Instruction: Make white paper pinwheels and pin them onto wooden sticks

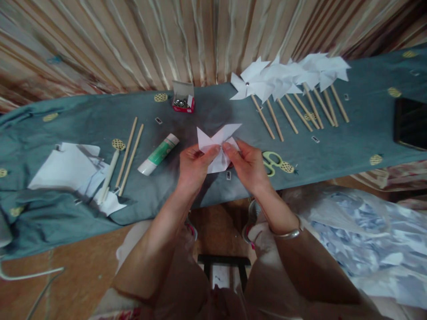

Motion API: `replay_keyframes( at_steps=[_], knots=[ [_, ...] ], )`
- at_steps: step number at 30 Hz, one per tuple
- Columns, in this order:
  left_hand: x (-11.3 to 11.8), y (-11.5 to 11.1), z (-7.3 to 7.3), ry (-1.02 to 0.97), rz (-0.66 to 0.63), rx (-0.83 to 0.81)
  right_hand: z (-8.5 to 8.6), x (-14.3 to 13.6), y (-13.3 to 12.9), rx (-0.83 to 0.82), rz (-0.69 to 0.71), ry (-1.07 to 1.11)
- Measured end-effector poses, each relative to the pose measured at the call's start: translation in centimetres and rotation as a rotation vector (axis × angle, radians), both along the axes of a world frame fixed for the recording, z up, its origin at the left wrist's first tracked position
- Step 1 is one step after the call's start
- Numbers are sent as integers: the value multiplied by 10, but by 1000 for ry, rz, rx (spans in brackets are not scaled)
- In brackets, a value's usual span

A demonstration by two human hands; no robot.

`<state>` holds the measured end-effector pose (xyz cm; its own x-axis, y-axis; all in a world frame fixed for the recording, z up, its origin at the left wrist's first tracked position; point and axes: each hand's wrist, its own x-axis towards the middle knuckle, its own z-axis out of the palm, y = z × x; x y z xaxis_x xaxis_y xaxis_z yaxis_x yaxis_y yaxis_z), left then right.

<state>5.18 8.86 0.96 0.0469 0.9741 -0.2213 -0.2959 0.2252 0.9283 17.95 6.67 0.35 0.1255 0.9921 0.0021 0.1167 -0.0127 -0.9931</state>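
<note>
White folded-paper pinwheel is sitting right between the left hand and right hand, neither being nearer; both are pinching its middle above the blue-green cloth-covered worktop.

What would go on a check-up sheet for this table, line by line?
Surface: blue-green cloth, rumpled at left
Job's things: folded paper, overlapping pinwheels, two wooden sticks, tube, open box of metal bits
Clutter: loose paper, green scissors handles, dark flat thing
Hands: left hand and right hand pinch the folded paper
Cables: pale cord or rod, cannot tell which
Surroundings: striped curtain
</note>
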Motion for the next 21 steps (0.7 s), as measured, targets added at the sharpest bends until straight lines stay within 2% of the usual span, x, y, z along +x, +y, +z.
replay_keyframes(
  at_steps=[21],
  knots=[
    [3,-1,7,-21,17,-33,2,-3,-1,39,-51,-271]
  ],
)
